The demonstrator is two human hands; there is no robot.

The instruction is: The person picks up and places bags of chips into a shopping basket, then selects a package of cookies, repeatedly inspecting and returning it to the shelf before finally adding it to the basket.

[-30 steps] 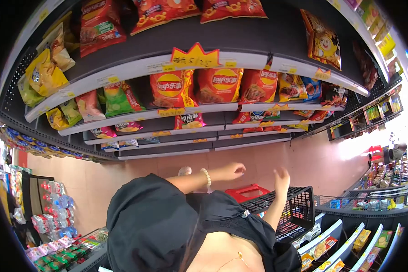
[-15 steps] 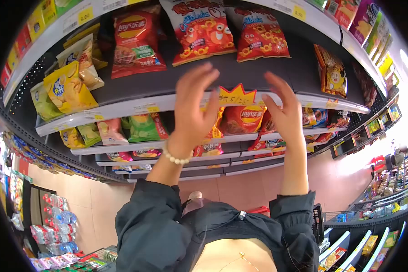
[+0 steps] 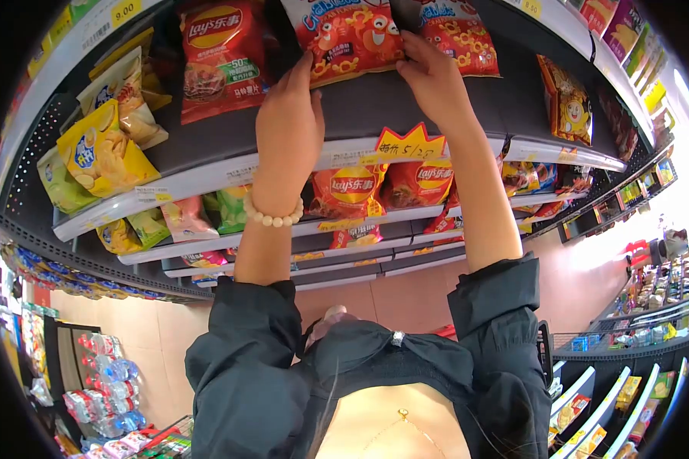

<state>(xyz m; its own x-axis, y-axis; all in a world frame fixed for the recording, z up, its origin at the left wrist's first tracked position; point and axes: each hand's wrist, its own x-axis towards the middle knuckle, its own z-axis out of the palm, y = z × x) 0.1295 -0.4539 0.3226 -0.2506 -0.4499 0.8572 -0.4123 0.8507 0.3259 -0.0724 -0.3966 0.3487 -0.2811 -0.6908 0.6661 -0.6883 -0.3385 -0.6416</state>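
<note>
Both arms are raised to an upper shelf [image 3: 207, 172]. A red snack bag [image 3: 344, 30] with orange ring shapes lies there. My left hand [image 3: 287, 126], a bead bracelet on its wrist, grips the bag's lower left corner. My right hand [image 3: 430, 73] curls its fingers on the bag's lower right edge, between it and a second red snack bag [image 3: 459, 34]. A red Lay's bag [image 3: 220, 57] lies just left of my left hand.
Yellow chip bags [image 3: 103, 149] sit at the shelf's left end. Lower shelves hold red Lay's bags [image 3: 352, 191] under a yellow price sign [image 3: 402, 144]. Bottled water [image 3: 99, 382] stands at lower left, and more racks [image 3: 612, 398] at lower right.
My hands rose from near the black basket to the upper shelf. Half a second ago they were open in mid-air; now both are on the red snack bag.
</note>
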